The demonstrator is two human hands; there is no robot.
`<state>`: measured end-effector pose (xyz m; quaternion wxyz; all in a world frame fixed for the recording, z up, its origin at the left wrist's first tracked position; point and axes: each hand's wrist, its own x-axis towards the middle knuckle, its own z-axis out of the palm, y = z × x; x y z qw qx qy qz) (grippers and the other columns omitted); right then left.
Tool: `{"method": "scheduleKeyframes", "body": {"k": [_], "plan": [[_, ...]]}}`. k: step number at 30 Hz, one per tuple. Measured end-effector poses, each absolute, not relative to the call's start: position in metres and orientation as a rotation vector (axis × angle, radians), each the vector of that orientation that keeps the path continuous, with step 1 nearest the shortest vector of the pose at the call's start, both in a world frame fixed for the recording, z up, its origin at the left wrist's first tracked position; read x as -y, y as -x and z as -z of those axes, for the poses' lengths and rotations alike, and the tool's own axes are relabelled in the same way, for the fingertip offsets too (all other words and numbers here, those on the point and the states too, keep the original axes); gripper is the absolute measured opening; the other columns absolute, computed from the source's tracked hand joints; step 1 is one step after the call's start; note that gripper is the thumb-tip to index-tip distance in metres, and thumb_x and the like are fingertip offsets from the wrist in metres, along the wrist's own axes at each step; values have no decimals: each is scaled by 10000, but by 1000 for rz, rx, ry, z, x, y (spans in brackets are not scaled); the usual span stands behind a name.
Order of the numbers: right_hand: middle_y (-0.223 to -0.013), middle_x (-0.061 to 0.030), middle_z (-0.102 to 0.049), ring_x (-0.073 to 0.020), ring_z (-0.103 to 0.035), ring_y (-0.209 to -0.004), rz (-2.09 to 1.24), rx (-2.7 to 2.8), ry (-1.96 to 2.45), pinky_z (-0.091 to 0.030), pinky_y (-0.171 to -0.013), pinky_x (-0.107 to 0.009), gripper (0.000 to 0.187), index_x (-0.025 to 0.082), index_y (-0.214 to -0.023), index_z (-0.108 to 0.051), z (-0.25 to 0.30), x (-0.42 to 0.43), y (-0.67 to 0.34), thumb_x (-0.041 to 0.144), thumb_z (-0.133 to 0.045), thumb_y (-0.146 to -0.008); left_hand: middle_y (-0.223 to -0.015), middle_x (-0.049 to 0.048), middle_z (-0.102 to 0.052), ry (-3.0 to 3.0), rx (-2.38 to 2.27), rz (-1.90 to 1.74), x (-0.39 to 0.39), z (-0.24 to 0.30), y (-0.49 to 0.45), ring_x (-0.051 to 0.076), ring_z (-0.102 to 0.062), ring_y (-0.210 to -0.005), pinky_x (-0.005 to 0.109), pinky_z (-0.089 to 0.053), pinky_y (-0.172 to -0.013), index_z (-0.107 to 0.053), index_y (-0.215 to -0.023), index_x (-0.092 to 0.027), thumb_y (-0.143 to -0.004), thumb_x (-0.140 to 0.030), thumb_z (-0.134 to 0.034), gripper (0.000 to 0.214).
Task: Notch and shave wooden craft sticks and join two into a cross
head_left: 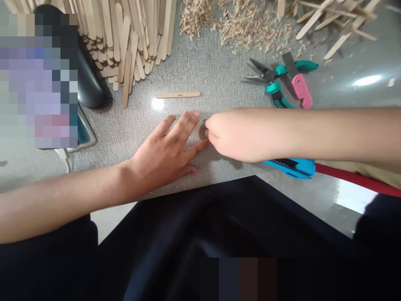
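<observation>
My left hand [169, 148] lies palm down on the grey textured table [122, 133], fingers spread, index fingertip close to my right hand. My right hand [221, 133] is closed in a pinch, its fingertips pressing down by the left index finger. A small dark, roundish piece [203, 130] shows at those fingertips, with a bit of light brown wood beside it; its kind is mostly hidden by the hand. Beyond my left fingers a single wooden craft stick [177, 95] lies flat, bearing a small dark mark at its middle.
Craft sticks [138, 37] are heaped at the back left, wood shavings [250, 29] at the back middle. Teal-handled pliers [272, 79] and a pink-handled cutter [301, 90] lie right. A blue tool [297, 168] sits under my right forearm. A black case [89, 75] stands left.
</observation>
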<state>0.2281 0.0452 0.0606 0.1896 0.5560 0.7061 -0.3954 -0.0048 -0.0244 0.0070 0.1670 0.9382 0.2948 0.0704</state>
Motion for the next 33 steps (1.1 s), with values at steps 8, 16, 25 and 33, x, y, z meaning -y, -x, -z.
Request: {"method": "scheduleKeyframes", "body": {"k": [8, 16, 25, 33], "plan": [[-631, -11, -576, -191, -518, -618, 1101, -1953, -1616, -328, -710, -398, 326, 246, -831, -539, -92, -49, -228, 328, -511, -1146, -1272, 70, -890, -2828, -667, -970, 22, -15, 18, 312, -864, -1234, 436, -703, -851, -734, -1055, -278, -1099, -430, -729, 159], [-694, -21, -590, -204, -504, -658, 1186, -2296, -1633, -294, -706, -391, 343, 269, -844, -444, -91, -21, -253, 392, -441, -1164, -922, 47, -847, -2010, -1311, -632, 8, -30, -3, 165, -788, -800, 321, -639, -749, -715, -1078, -203, -1089, -548, -716, 345], [-711, 13, -691, -184, -679, -602, 1682, -2151, -1586, -468, -751, -355, 312, 267, -901, -455, -63, -43, -286, 380, -471, -1192, -1248, 150, -784, -2505, -1599, -212, 0, -21, -33, 334, -732, -1135, 474, -586, -953, -755, -1252, -199, -994, -652, -836, 527], [-666, -4, -634, -185, -600, -583, 1460, -2168, -1480, -374, -679, -369, 349, 260, -837, -491, -59, -46, -289, 384, -503, -1163, -1381, 213, -786, -2822, -1384, -562, 15, -5, -22, 371, -731, -1196, 561, -553, -1021, -743, -1354, -212, -1073, -912, -485, 797]]}}
